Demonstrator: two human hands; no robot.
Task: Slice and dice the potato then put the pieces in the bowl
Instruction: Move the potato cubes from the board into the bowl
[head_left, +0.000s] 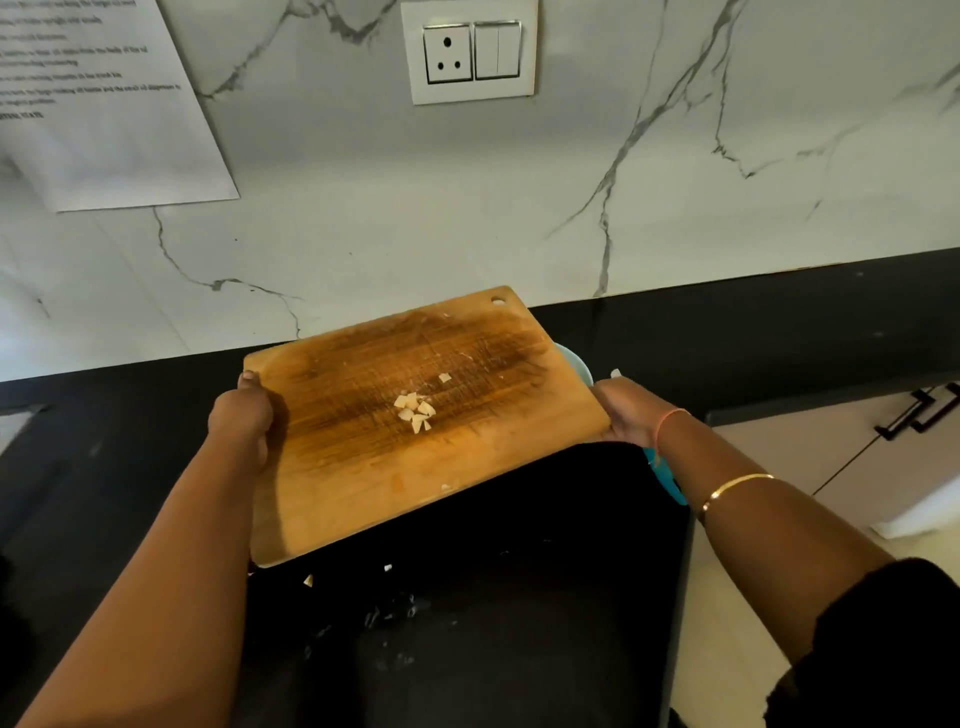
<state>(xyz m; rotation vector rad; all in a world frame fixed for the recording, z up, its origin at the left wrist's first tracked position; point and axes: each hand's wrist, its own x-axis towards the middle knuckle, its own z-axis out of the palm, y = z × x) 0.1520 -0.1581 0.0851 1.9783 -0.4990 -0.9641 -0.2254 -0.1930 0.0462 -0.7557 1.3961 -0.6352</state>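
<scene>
Left grip (241, 415) and right grip (626, 410) are clasping opposite edges of the stiff cutting board (363, 493); light potato pieces (414, 410) between them are lying loose, apt to slide.

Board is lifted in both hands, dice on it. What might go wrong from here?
1. The potato pieces lie loose on the cutting board, and the bowl shows only as a sliver behind its right edge; a misaimed tilt could scatter them onto the counter, where stray bits already lie.
2. The right hand holds the board's edge with a teal object below its wrist, possibly a knife handle; that grip may slip.
</scene>
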